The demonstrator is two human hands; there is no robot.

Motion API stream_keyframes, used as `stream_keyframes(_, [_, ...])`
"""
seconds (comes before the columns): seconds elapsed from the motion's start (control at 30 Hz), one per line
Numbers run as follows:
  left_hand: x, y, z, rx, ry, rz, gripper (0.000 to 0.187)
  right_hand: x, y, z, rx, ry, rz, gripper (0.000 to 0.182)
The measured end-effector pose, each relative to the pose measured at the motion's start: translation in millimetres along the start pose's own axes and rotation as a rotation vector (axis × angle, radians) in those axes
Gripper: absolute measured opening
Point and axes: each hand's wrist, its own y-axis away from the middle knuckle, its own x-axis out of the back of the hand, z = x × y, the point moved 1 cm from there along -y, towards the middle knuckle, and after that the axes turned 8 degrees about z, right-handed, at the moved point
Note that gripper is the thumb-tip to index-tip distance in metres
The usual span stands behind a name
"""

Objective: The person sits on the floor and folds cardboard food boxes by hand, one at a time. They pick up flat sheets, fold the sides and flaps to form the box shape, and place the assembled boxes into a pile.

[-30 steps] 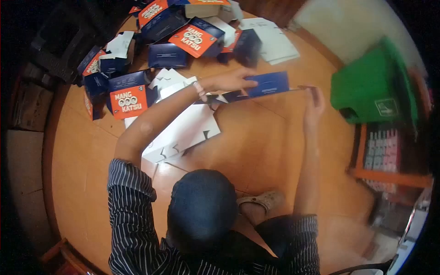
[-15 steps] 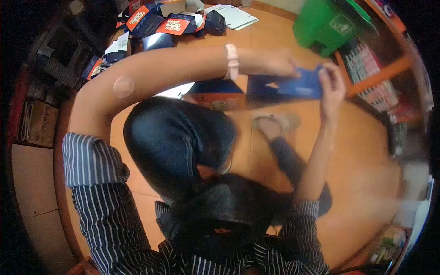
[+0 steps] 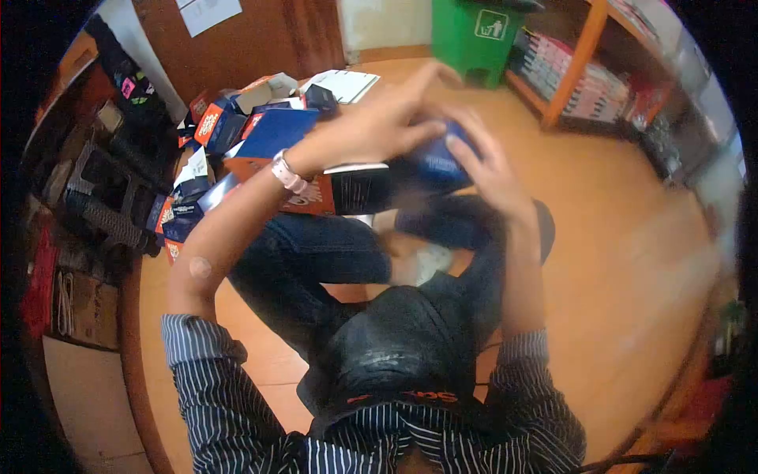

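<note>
A dark blue carton with an orange, white-lettered side lies across the space above my bent legs. My right hand is at its right end, the thumb on the blue flap and the fingers behind it. Over the carton's top reaches my left hand, wearing a pink-white wristband. Its fingers arch apart from the thumb, which is near or on the flap; blur hides whether it touches. Part of the carton's top lies beneath my left hand and wrist.
Folded and loose blue-orange cartons are heaped at the far left, with white sheets behind. A green bin stands at the back beside a wooden shelf. Black chair-like frames are on the left.
The carton has swung left and its orange side now faces me. My left hand has come off the flap's far edge, fingers apart. My right hand has moved left with the flap.
</note>
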Motion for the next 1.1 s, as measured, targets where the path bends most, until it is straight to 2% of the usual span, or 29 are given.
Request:
stream_keyframes(0.1, [1.6, 8.5, -11.1, 0.092, 0.045, 0.005, 0.043, -14.0, 1.3, 15.2, -0.105, -0.106, -0.032, 0.023])
stream_keyframes(0.17, [15.7, 3.1, -6.9, 0.01, -0.112, -0.062, 0.041, -18.0, -0.1, 34.9, -0.459, -0.214, 0.108, 0.019])
stream_keyframes(0.23, [27.9, 3.3, -3.4, -0.074, -0.461, 0.066, 0.035, -25.0, -0.5, 47.0, -0.385, -0.149, 0.283, 0.018])
stream_keyframes(0.3, [37.2, 7.8, 14.8, -0.319, -0.307, 0.356, 0.03, -25.6, -4.2, 44.2, -0.311, -0.05, 0.441, 0.015])
stream_keyframes(0.33, [38.5, 19.0, 27.3, -0.361, 0.012, 0.383, 0.033, -21.1, -2.9, 50.3, -0.255, 0.036, 0.525, 0.015])
stream_keyframes(0.37, [43.4, 36.4, 30.1, -0.289, 0.191, 0.335, 0.032, -16.9, -6.3, 57.5, -0.201, 0.12, 0.601, 0.015])
stream_keyframes(0.43, [-11.3, 48.2, 2.6, -0.796, 0.413, 1.139, 0.027, -12.7, -9.1, 49.5, -0.162, 0.276, 0.661, 0.016])
stream_keyframes(0.5, [-38.1, 73.3, -27.0, -0.245, -0.238, 1.242, 0.037, -20.8, -5.3, 43.0, -0.182, 0.28, 0.668, 0.019])
stream_keyframes(0.57, [-55.8, 61.8, -65.4, 0.158, -0.383, 0.988, 0.058, -22.6, 19.4, 64.3, -0.115, 0.168, 0.68, 0.023])
stream_keyframes(0.6, [-63.5, 51.2, -81.4, 0.214, -0.229, 1.066, 0.058, -24.6, 22.7, 67.7, -0.124, 0.149, 0.634, 0.023])
stream_keyframes(0.63, [-66.2, 44.3, -91.9, 0.272, -0.079, 1.147, 0.057, -28.5, 26.0, 68.2, -0.147, 0.008, 0.675, 0.026])
stream_keyframes(0.67, [-64.6, 39.9, -98.2, 0.302, -0.114, 1.178, 0.057, -34.2, 26.6, 71.4, -0.169, -0.145, 0.727, 0.03])
stream_keyframes(0.77, [-53.6, 24.5, -105.3, 0.308, -0.055, 1.162, 0.054, -22.0, 34.6, 104.3, -0.245, -0.21, 0.608, 0.036])
stream_keyframes(0.8, [-53.7, 22.2, -104.2, 0.227, -0.141, 1.074, 0.048, -24.7, 32.6, 107.4, -0.253, -0.24, 0.566, 0.036])
stream_keyframes(0.83, [-52.9, 20.8, -104.4, 0.152, -0.223, 0.98, 0.042, -27.8, 27.4, 108.1, -0.203, -0.15, 0.6, 0.037])
stream_keyframes(0.87, [-51.1, 20.2, -106.9, 0.18, -0.252, 1.005, 0.042, -31.9, 23.0, 109.1, -0.149, -0.063, 0.64, 0.038])
stream_keyframes(0.9, [-50.0, 18.4, -110.8, 0.191, -0.029, 1.053, 0.037, -35.6, 16.9, 111.5, -0.158, -0.088, 0.608, 0.038])
stream_keyframes(0.93, [-51.6, 17.7, -114.7, 0.189, 0.198, 1.092, 0.032, -37.5, 11.8, 114.5, -0.169, 0.047, 0.635, 0.037])
stream_keyframes(0.97, [-57.3, 14.8, -118.9, 0.202, 0.181, 1.11, 0.032, -37.7, 8.9, 119.4, -0.175, 0.188, 0.664, 0.037])
stream_keyframes(1.03, [-64.4, 11.0, -118.9, 0.051, 0.195, 1.153, 0.027, -41.2, 4.0, 123.0, -0.196, 0.173, 0.635, 0.035])
stream_keyframes(1.1, [-57.6, 14.5, -104.4, 0.006, -0.148, 0.993, 0.024, -49.5, -9.3, 100.1, -0.007, 0.013, 0.519, 0.035])
